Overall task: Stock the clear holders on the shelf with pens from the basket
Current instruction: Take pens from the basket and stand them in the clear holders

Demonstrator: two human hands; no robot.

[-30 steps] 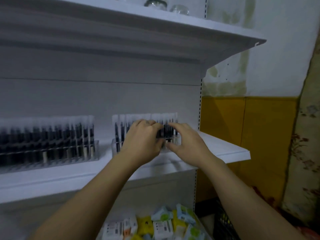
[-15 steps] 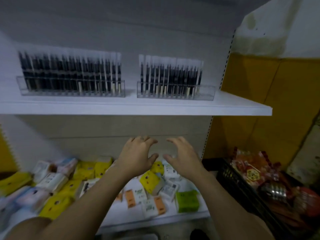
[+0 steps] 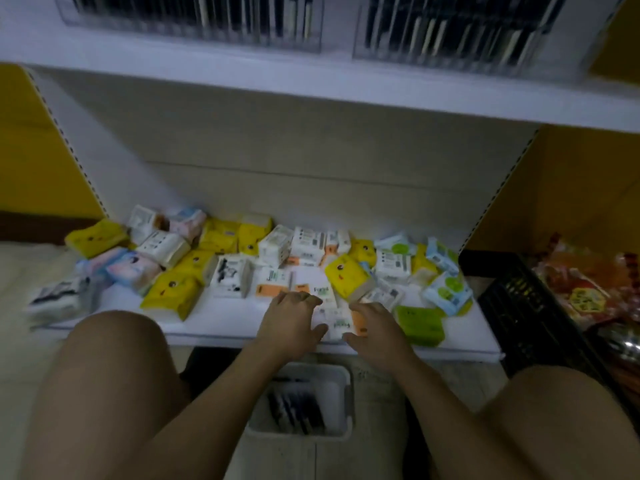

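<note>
A white basket stands on the floor between my knees, with several dark pens lying in it. Two clear holders, the left holder and the right holder, sit on the white upper shelf at the top of the view, both full of dark pens. My left hand and my right hand hang empty above the basket, in front of the lower shelf's edge. Their fingers are loosely spread and hold nothing.
The lower shelf carries several scattered tissue packs in yellow, white, blue and green. A black crate with red and orange packets stands on the right. My bare knees frame the basket left and right.
Both hands have left the right holder and dropped down past the lower shelf. The view has tilted down, so the basket on the floor is now in sight.
</note>
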